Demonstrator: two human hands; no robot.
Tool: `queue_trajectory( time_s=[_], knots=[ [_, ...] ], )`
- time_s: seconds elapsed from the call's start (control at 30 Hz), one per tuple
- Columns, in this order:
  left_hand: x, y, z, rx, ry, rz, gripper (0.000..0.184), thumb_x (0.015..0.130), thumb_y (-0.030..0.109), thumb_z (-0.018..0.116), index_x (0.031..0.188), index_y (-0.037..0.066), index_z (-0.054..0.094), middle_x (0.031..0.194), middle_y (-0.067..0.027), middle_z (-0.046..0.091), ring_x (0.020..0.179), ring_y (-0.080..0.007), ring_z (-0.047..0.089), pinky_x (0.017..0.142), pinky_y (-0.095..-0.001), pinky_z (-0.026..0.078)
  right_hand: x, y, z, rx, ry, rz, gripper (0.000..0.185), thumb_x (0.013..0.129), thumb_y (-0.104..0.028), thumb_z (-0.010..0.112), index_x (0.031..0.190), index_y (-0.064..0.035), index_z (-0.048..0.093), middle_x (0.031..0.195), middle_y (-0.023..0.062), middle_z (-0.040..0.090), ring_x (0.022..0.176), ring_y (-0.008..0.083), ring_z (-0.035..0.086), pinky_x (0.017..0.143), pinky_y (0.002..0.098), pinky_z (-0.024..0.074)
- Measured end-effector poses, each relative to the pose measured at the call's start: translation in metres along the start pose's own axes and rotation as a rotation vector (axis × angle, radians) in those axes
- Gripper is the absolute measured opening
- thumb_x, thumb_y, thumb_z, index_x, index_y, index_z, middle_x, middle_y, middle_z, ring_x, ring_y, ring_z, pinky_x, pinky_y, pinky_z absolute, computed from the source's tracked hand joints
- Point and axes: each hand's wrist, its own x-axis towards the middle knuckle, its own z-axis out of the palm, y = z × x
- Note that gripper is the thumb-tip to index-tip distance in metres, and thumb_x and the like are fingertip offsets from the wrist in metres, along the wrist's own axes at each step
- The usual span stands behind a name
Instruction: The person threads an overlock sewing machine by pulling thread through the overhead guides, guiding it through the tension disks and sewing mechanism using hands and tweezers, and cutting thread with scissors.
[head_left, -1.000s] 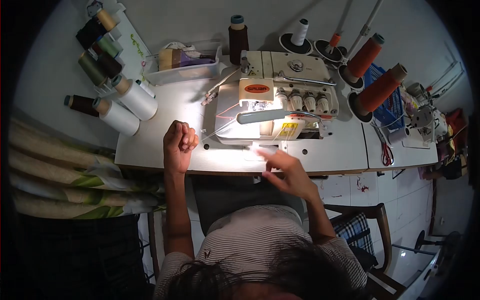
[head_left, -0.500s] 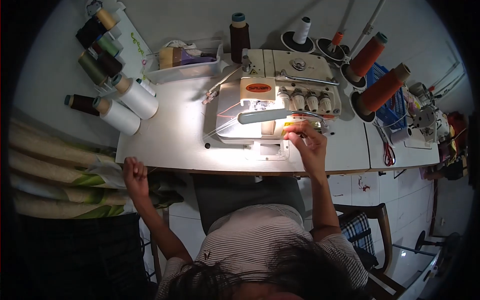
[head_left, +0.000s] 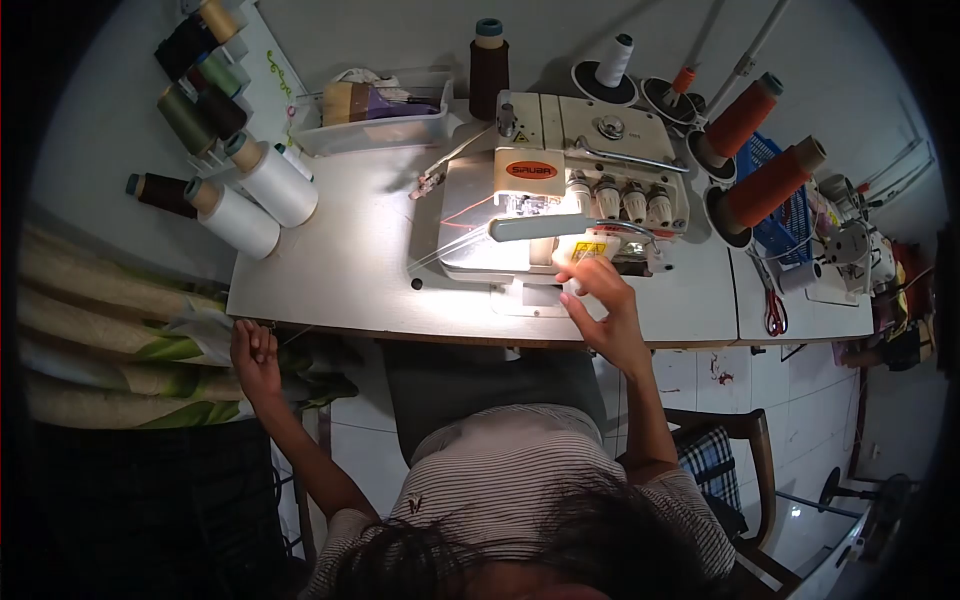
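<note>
A cream overlock sewing machine [head_left: 560, 125] with an orange Siruba label stands on the white table, brightly lit around its needle area. Across its front reaches a grey rod-shaped piece [head_left: 540, 228] on a bent metal arm. My right hand [head_left: 605, 315] is at the machine's lower front, by the yellow warning sticker [head_left: 590, 249]. Its thumb and forefinger are slightly apart, with nothing clear between them. Pale threads [head_left: 450, 250] run leftward from the needle area. At the table's left front edge, my left hand [head_left: 257, 358] has its fingers curled in; what they hold, if anything, is hidden.
White thread cones [head_left: 275, 185] lean on a rack at left. Behind is a clear plastic bin [head_left: 380, 133] beside a dark brown cone [head_left: 489, 80]. Orange cones [head_left: 770, 188], a blue basket [head_left: 795, 215] and red-handled scissors [head_left: 775, 312] are at right. A curtain [head_left: 120, 340] hangs at left.
My right hand has shifted down a little from the sticker, and its thumb and forefinger have parted. My left hand has moved left and down. The view has shifted slightly.
</note>
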Motion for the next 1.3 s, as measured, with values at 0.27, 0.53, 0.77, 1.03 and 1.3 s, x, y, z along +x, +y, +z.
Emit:
queue_trajectory(
  time_s=[0.27,0.53,0.77,1.03,1.3],
  knots=[
    [-0.006,0.000,-0.008,0.019,0.019,-0.010,0.020,0.094,0.020,0.048,0.080,0.006,0.047,0.061,0.0018,0.035,0.048,-0.0055,0.027,0.045,-0.0218,0.025,-0.009,0.005,0.011,-0.062,-0.137,-0.083,0.025,0.076,0.000,0.063,0.100,-0.0014,0.063,0.084,0.0086,0.059,0.074,0.0176,0.056,0.071,0.0273,0.0449],
    [-0.040,-0.004,-0.084,0.748,0.330,-0.043,0.022,0.093,0.024,0.051,0.075,0.012,0.047,0.062,0.0066,0.038,0.049,-0.0015,0.030,0.043,-0.0194,0.021,0.000,0.015,0.009,0.344,0.188,0.251,0.029,0.082,-0.001,0.055,0.111,0.0009,0.054,0.076,0.0022,0.061,0.077,0.0084,0.056,0.080,0.0246,0.0422],
    [-0.010,-0.029,-0.016,1.846,0.309,0.331,0.026,0.089,0.025,0.053,0.080,0.001,0.057,0.075,-0.0181,0.057,0.070,-0.0329,0.056,0.065,-0.0392,0.044,0.007,0.018,0.008,0.487,0.272,0.308,0.035,0.081,-0.001,0.056,0.116,-0.0013,0.050,0.084,0.0033,0.059,0.079,0.0094,0.056,0.075,0.0226,0.0428],
    [0.008,-0.095,0.177,1.352,-0.604,0.546,0.085,0.075,0.034,0.070,0.141,0.008,0.022,0.141,-0.0189,0.026,0.129,-0.0341,0.029,0.105,-0.0415,0.025,0.003,0.017,0.009,0.538,0.274,0.318,0.037,0.082,-0.002,0.056,0.118,-0.0002,0.048,0.082,0.0036,0.059,0.078,0.0097,0.056,0.074,0.0244,0.0439],
    [0.004,-0.107,0.167,0.965,-0.629,-0.004,0.019,0.090,0.017,0.052,0.082,-0.001,0.055,0.062,-0.0004,0.047,0.062,-0.0091,0.040,0.060,-0.0233,0.035,0.001,0.019,0.004,0.613,0.227,0.354,0.039,0.082,-0.004,0.055,0.119,0.0012,0.044,0.076,0.0046,0.059,0.074,0.0106,0.056,0.072,0.0249,0.0444]
  ],
)
